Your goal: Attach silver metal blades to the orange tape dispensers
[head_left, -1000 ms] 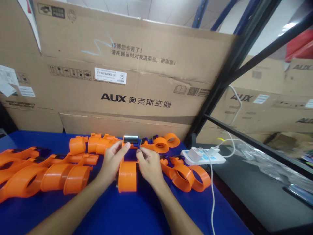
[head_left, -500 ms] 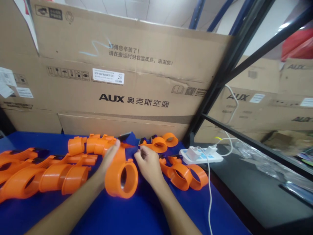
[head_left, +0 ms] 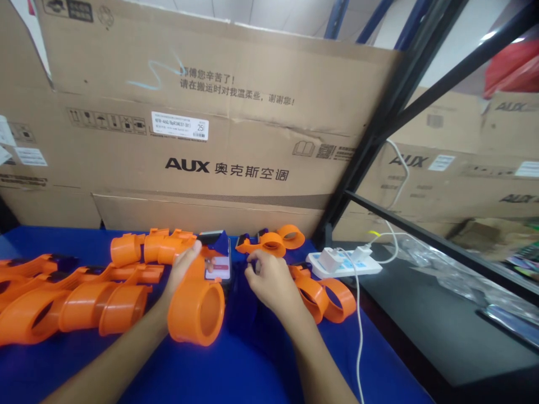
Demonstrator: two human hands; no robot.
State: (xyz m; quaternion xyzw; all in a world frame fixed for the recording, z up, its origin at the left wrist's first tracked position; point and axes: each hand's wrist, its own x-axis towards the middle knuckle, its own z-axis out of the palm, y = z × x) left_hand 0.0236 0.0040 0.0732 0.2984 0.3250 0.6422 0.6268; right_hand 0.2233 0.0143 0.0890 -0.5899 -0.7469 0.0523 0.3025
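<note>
My left hand is closed around an orange tape dispenser, held upright over the blue tabletop, its round ring toward me. At its upper end sits a dark blue piece with a black strip. To the right, my right hand has its fingers curled together, apart from the dispenser. Whatever those fingers may hold is hidden. Between the hands, partly behind the dispenser, a phone shows a lit screen.
Several orange dispensers lie in rows at left. Others lie at the back and right. A white power strip with a cable sits at right, by a black rack post. Cardboard stands behind.
My right hand has drawn away to the right from the dispenser's blue end. The dispenser in my left hand has shifted slightly left, and the phone behind it now shows.
</note>
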